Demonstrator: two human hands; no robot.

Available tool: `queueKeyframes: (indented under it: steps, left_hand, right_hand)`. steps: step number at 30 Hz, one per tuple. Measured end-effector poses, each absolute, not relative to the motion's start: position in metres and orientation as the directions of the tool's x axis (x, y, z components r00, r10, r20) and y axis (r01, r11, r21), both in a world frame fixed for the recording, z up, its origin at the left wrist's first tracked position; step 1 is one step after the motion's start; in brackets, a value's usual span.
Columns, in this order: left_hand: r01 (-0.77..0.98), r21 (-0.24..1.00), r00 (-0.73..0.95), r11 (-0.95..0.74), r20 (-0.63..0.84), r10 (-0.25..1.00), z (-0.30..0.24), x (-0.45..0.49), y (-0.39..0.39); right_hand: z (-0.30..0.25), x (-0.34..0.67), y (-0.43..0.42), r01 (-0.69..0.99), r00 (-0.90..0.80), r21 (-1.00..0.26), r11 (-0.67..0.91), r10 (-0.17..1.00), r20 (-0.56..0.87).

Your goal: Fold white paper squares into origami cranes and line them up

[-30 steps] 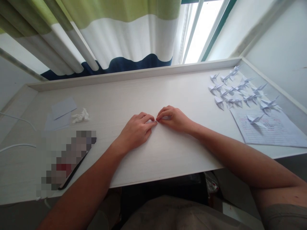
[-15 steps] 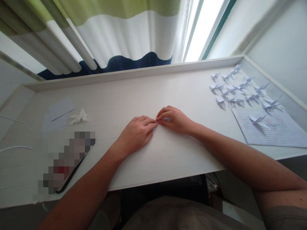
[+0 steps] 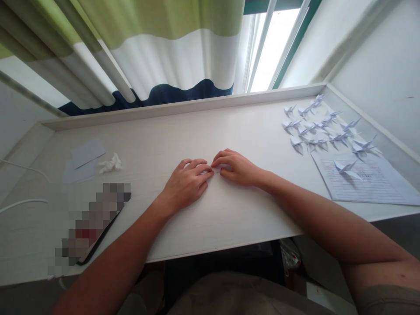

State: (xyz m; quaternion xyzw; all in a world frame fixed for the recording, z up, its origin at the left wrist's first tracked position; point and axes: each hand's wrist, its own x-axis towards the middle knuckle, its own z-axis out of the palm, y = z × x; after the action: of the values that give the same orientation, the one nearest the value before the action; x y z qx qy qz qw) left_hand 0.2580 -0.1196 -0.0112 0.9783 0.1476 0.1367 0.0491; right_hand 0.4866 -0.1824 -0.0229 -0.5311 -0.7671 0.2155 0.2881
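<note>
Pale white desk point(image 3: 210, 127) below a striped curtain holds the work at its centre. A small white folded paper piece point(image 3: 217, 169) lies flat there, mostly hidden, and seems to run from 9 to 3 o'clock. The left hand point(image 3: 185, 183) reaches in from 7 o'clock and the right hand point(image 3: 238, 167) from 4 o'clock. Both are equally near, their curled fingers pinched onto the paper where the fingertips meet. Folded white paper cranes point(image 3: 323, 131) sit well apart at 2 o'clock.

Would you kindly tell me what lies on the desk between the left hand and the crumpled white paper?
Nothing: the head view shows only bare white desk between the left hand and the crumpled paper.
</note>
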Motion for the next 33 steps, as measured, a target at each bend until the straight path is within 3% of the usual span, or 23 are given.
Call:
queueKeyframes:
  steps: [6, 11, 15, 22, 28, 33]
  left_hand:
    - [0.251, 0.113, 0.924, -0.961, 0.268, 0.273, -0.015, 0.257, -0.125]
    - [0.241, 0.111, 0.923, -0.964, 0.282, 0.263, -0.017, 0.259, -0.124]
    - [0.217, 0.146, 0.909, -0.965, 0.330, 0.255, -0.022, 0.260, -0.121]
    - [0.215, 0.383, 0.791, -0.898, 0.471, 0.390, -0.036, 0.266, -0.108]
    - [0.230, 0.441, 0.763, -0.868, 0.472, 0.442, -0.037, 0.268, -0.106]
    - [0.241, 0.716, 0.626, -0.655, 0.401, 0.669, -0.034, 0.272, -0.110]
  right_hand:
    - [-0.020, 0.498, -0.178, 0.661, -0.151, -0.709, 0.248, 0.969, 0.198]
    - [-0.018, 0.497, -0.175, 0.541, 0.059, -0.834, 0.108, 0.984, 0.166]
    - [-0.017, 0.501, -0.172, 0.435, 0.068, -0.899, 0.044, 0.994, 0.082]
    - [-0.018, 0.504, -0.171, 0.412, 0.048, -0.909, 0.060, 0.995, 0.088]
    - [-0.019, 0.506, -0.172, 0.374, 0.013, -0.924, 0.075, 0.996, 0.086]
    - [-0.018, 0.499, -0.177, 0.422, -0.084, -0.879, 0.224, 0.975, 0.208]
